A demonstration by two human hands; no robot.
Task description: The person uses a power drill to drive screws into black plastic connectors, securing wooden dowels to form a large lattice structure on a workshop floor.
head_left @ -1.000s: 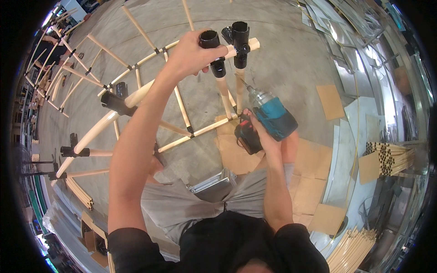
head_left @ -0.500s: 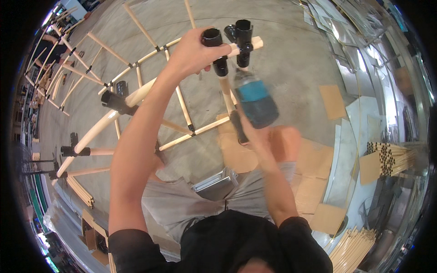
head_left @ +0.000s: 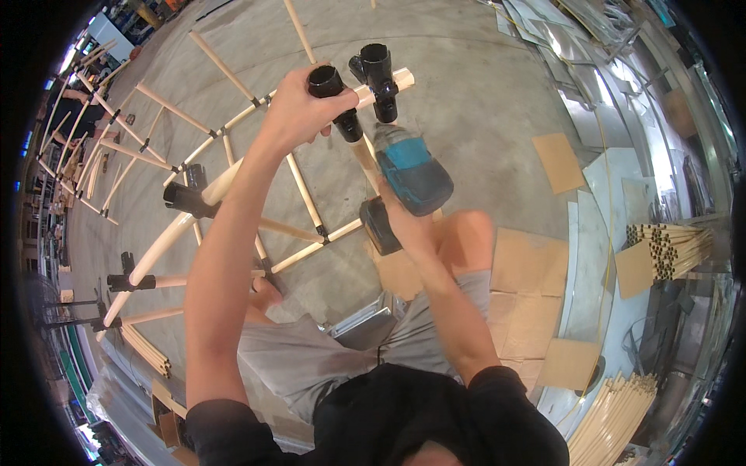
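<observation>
My left hand [head_left: 299, 113] is closed around a black pipe joint [head_left: 347, 124] at the end of a cream-coloured pipe frame [head_left: 190, 217]. A second black pipe joint [head_left: 378, 81] sits beside it on the same short tube [head_left: 403, 78]. My right hand [head_left: 406, 225] grips a teal and black cordless driver [head_left: 416, 175] by its handle. The driver's nose points up at the underside of the second joint; whether its bit touches cannot be made out. More black joints [head_left: 186, 199] hang on the long pipe under my left forearm.
Flat cardboard [head_left: 528, 272] covers the floor to my right, beside metal sheets [head_left: 587, 256] and bundles of cream pipes [head_left: 668, 252]. A metal piece [head_left: 365, 322] lies between my legs. Another pipe frame [head_left: 116, 144] stands at far left, with a person [head_left: 70, 97] near it.
The whole view has shifted, so the frame and both hands appear farther left. The driver, blurred before, now shows sharply, with its battery turned more into sight. Both grips stay the same.
</observation>
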